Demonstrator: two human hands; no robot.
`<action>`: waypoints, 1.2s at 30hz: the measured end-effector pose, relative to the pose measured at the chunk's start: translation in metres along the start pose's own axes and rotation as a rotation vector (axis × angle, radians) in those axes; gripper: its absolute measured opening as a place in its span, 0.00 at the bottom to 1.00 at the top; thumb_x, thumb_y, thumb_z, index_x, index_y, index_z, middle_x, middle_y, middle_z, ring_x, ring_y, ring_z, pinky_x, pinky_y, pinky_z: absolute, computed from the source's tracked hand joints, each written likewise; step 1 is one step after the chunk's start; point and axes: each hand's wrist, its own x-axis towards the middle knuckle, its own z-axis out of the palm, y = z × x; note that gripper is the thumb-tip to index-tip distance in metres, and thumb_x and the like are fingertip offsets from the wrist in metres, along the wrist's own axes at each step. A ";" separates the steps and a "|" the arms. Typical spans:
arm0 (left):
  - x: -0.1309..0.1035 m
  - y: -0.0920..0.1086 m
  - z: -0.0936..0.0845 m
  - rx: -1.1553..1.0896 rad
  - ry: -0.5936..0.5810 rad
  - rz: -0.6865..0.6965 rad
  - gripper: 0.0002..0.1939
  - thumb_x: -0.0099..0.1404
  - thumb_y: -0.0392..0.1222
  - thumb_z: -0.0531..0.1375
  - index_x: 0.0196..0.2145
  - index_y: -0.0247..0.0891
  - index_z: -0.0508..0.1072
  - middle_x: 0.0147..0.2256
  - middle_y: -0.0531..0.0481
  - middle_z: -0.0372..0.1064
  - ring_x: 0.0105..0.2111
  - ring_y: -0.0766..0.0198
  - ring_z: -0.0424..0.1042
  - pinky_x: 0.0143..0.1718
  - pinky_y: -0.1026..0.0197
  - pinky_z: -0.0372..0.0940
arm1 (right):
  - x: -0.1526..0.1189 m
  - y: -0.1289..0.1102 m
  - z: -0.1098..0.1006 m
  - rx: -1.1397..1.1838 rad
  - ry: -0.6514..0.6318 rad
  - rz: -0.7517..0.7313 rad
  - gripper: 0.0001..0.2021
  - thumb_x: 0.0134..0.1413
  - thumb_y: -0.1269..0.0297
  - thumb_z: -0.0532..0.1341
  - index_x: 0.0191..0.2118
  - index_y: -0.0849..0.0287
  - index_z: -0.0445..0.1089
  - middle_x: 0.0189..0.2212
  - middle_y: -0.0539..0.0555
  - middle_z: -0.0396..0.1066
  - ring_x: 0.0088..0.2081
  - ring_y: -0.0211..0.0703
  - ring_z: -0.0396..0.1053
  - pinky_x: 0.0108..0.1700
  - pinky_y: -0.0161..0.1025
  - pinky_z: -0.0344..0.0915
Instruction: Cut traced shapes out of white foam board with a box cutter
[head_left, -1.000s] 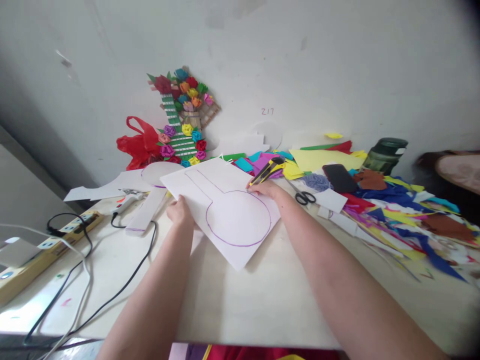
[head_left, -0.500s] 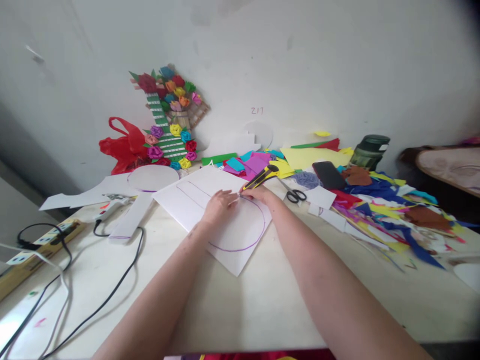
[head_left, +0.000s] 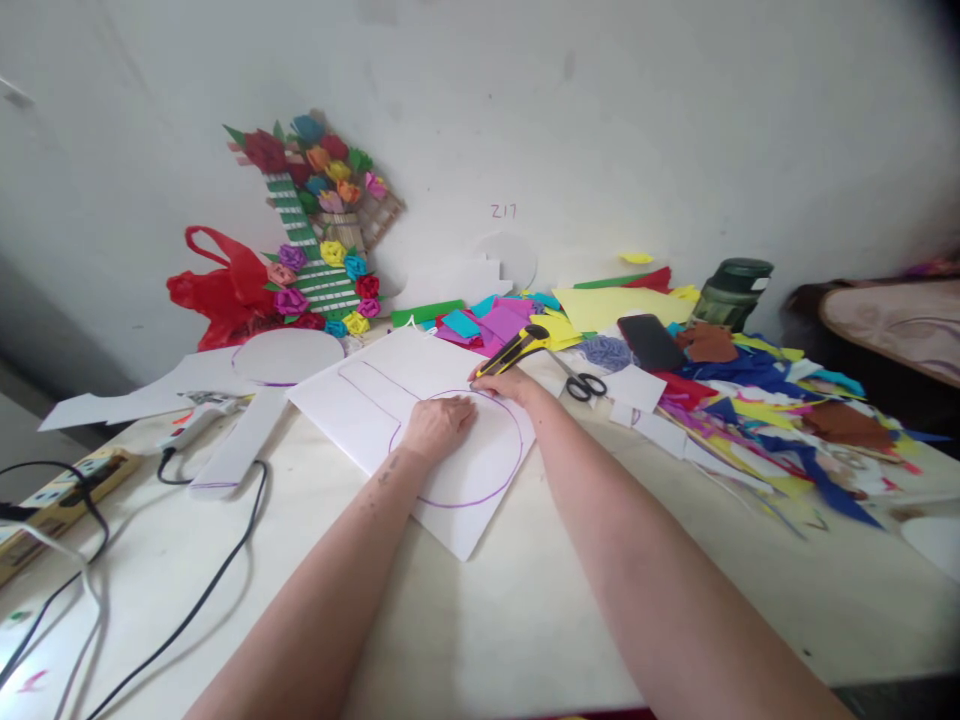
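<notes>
On the table lies a thick white board point(head_left: 469, 535) with a round shape and a long narrow strip drawn on it in purple line. My left hand point(head_left: 441, 422) rests on the board inside the drawn circle, palm down and fingers lying on the surface. My right hand point(head_left: 504, 384) grips a yellow and black utility knife point(head_left: 514, 348), its tip down at the circle's upper edge. The blade itself is too small to make out. Black-handled scissors point(head_left: 585, 385) lie just right of my right hand.
Coloured scraps point(head_left: 787, 420), a phone point(head_left: 651, 343) and a dark green bottle point(head_left: 733, 293) occupy the right side. A paper-flower decoration point(head_left: 322, 235) and red bag point(head_left: 225, 290) stand at the back left. Cut white pieces point(head_left: 240, 445), a glue gun point(head_left: 196, 422) and cables are left.
My left hand has settled flatter onto the board, away from the knife tip. The knife has shifted slightly left along the circle's upper edge. The whole view has shifted a little.
</notes>
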 end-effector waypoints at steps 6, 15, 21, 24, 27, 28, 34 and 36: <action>0.000 -0.001 0.003 0.001 0.017 0.011 0.18 0.68 0.43 0.46 0.38 0.41 0.75 0.40 0.48 0.75 0.43 0.61 0.72 0.42 0.60 0.65 | 0.003 0.005 -0.002 -0.013 -0.009 -0.009 0.08 0.34 0.68 0.61 0.28 0.61 0.69 0.12 0.42 0.56 0.19 0.30 0.53 0.23 0.31 0.51; 0.000 -0.002 0.006 -0.002 0.021 0.021 0.19 0.68 0.43 0.45 0.39 0.42 0.75 0.41 0.48 0.75 0.45 0.63 0.71 0.43 0.61 0.64 | 0.004 0.005 -0.001 0.012 0.000 0.001 0.09 0.33 0.70 0.62 0.28 0.62 0.71 0.13 0.42 0.57 0.19 0.30 0.53 0.23 0.31 0.51; -0.001 -0.001 0.003 0.000 0.019 0.013 0.18 0.68 0.43 0.46 0.39 0.42 0.75 0.41 0.50 0.75 0.43 0.61 0.72 0.42 0.60 0.65 | 0.004 0.005 0.000 0.040 0.011 0.003 0.08 0.33 0.70 0.62 0.27 0.62 0.71 0.13 0.42 0.57 0.18 0.29 0.52 0.23 0.30 0.51; -0.001 0.000 0.002 -0.012 0.023 -0.022 0.18 0.68 0.44 0.47 0.38 0.43 0.76 0.42 0.50 0.75 0.42 0.61 0.73 0.41 0.60 0.65 | 0.002 0.003 0.001 0.048 0.025 0.014 0.07 0.32 0.71 0.62 0.26 0.62 0.70 0.13 0.42 0.57 0.18 0.29 0.52 0.23 0.30 0.51; -0.001 0.001 0.002 -0.023 0.026 -0.032 0.17 0.67 0.44 0.47 0.39 0.44 0.76 0.43 0.51 0.74 0.43 0.62 0.73 0.41 0.61 0.65 | 0.000 0.001 0.001 0.036 0.051 0.031 0.07 0.32 0.71 0.62 0.26 0.62 0.70 0.13 0.43 0.58 0.19 0.30 0.53 0.23 0.31 0.52; -0.001 0.001 0.002 -0.026 0.026 -0.033 0.16 0.67 0.44 0.48 0.39 0.44 0.76 0.43 0.51 0.74 0.43 0.62 0.72 0.41 0.61 0.65 | 0.000 0.000 0.002 0.031 0.063 0.036 0.07 0.32 0.71 0.62 0.26 0.62 0.70 0.13 0.44 0.59 0.19 0.30 0.54 0.23 0.31 0.53; -0.002 0.002 0.001 -0.028 0.016 -0.073 0.17 0.67 0.45 0.48 0.39 0.45 0.76 0.43 0.52 0.74 0.43 0.63 0.73 0.43 0.62 0.65 | -0.001 -0.002 0.004 -0.005 0.102 0.057 0.07 0.32 0.71 0.62 0.26 0.62 0.71 0.13 0.44 0.59 0.19 0.31 0.54 0.22 0.30 0.52; -0.002 0.002 0.001 -0.026 0.012 -0.087 0.17 0.67 0.46 0.47 0.40 0.46 0.76 0.43 0.52 0.74 0.43 0.63 0.72 0.44 0.62 0.64 | -0.001 -0.001 0.004 -0.015 0.111 0.061 0.07 0.32 0.71 0.62 0.26 0.62 0.71 0.13 0.44 0.58 0.19 0.30 0.54 0.22 0.30 0.51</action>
